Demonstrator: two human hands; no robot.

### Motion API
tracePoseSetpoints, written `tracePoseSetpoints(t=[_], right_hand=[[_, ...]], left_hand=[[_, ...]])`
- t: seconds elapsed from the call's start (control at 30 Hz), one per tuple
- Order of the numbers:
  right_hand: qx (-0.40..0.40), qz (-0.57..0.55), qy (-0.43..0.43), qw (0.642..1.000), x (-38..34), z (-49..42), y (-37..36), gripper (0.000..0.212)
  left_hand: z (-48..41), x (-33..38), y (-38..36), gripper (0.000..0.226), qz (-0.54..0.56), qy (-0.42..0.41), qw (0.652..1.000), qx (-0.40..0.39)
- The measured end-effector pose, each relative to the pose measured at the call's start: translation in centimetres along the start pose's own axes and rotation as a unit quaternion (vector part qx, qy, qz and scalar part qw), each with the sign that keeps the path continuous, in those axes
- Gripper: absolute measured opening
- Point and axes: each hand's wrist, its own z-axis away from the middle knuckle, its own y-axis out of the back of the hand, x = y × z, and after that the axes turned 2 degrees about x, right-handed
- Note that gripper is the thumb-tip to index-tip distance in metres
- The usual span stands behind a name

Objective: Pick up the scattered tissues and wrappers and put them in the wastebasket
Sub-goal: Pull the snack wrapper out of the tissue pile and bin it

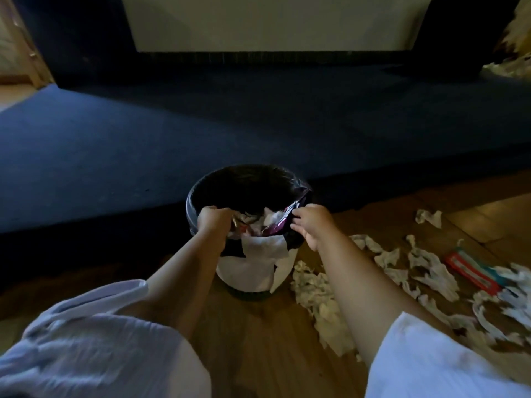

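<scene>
The wastebasket (192, 202), heaped full, stands on the floor, its left rim gripped by the left hand (214, 221), fingers curled. The right hand (311, 225) is spread at a purple wrapper (275, 225); whether it is held cannot be told. The draped tissue (264, 251) could be dragged out on withdrawal. Scattered tissues (319, 294) remain to the right.

Dim indoor view, brightest at the far wall.
The pale wall (273, 21) glows softly, while the dark blue seat (143, 133) and the inside of the wastebasket (192, 202) sink into shadow. The wooden floor (488, 214) shows a warm sheen on the right. Tissues (517, 285) at the right edge smear with blur, and wide-angle distortion bends the borders.
</scene>
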Motion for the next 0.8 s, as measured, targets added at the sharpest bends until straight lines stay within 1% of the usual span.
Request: tracePoseSetpoints(t=[0.07, 0.1, 0.13, 0.17, 0.23, 0.27, 0.3, 0.4, 0.5, 0.57, 0.6, 0.67, 0.7, 0.73, 0.77, 0.8], right_hand=[[0.004, 0.025, 0.013, 1.0, 0.1, 0.3, 0.4, 0.044], [0.011, 0.028, 0.027, 0.999, 0.3, 0.3, 0.7, 0.045], [0.022, 0.025, 0.041, 0.999, 0.6, 0.4, 1.0, 0.045], [0.033, 0.016, 0.053, 0.998, 1.1, 0.6, 1.4, 0.042], [0.056, -0.011, 0.067, 0.996, 2.1, 1.0, 2.4, 0.035], [0.067, -0.021, 0.069, 0.995, 2.7, 1.2, 3.0, 0.032], [0.076, -0.024, 0.068, 0.995, 3.5, 1.4, 3.6, 0.031], [0.107, 0.008, 0.06, 0.992, 6.1, 1.6, 5.4, 0.027], [0.126, 0.009, 0.031, 0.991, 8.1, 1.6, 6.5, 0.027], [0.131, -0.012, 0.011, 0.991, 9.2, 1.6, 7.0, 0.026], [0.131, -0.021, 0.005, 0.991, 9.7, 1.7, 7.3, 0.029], [0.127, -0.027, -0.004, 0.992, 10.8, 1.9, 7.9, 0.034], [0.124, -0.026, -0.012, 0.992, 11.3, 2.1, 8.2, 0.036], [0.122, -0.028, -0.019, 0.992, 11.9, 2.3, 8.5, 0.035], [0.121, -0.039, -0.025, 0.992, 12.4, 2.5, 8.8, 0.033], [0.126, -0.047, -0.027, 0.99, 12.9, 2.7, 9.1, 0.03]], left_hand=[[0.6, -0.3, 0.0, 0.051, -0.069, -0.06, 0.996, 0.006], [0.9, -0.6, 0.0, 0.055, -0.115, -0.115, 0.987, 0.01], [1.2, -0.9, 0.0, 0.057, -0.157, -0.171, 0.973, -0.01], [1.6, -1.3, -0.1, 0.057, -0.207, -0.21, 0.954, -0.057], [2.1, -2.0, -0.3, 0.046, -0.349, -0.246, 0.894, -0.138], [2.2, -2.3, -0.4, 0.039, -0.399, -0.258, 0.867, -0.152], [2.5, -2.5, -0.4, 0.034, -0.423, -0.262, 0.855, -0.151], [2.1, -2.7, -0.4, 0.03, -0.418, -0.252, 0.86, -0.151], [1.5, -2.0, 0.1, 0.027, -0.408, -0.24, 0.86, -0.192], [1.0, -1.5, 0.3, 0.026, -0.367, -0.226, 0.88, -0.198], [0.9, -1.3, 0.2, 0.026, -0.332, -0.215, 0.9, -0.182], [0.9, -1.0, -0.4, 0.026, -0.232, -0.18, 0.948, -0.124], [0.9, -0.9, -0.8, 0.029, -0.193, -0.161, 0.963, -0.099], [0.9, -1.0, -1.2, 0.036, -0.189, -0.158, 0.966, -0.079], [1.0, -1.2, -1.7, 0.043, -0.226, -0.174, 0.957, -0.06], [1.6, -1.4, -2.2, 0.047, -0.282, -0.206, 0.936, -0.034]])
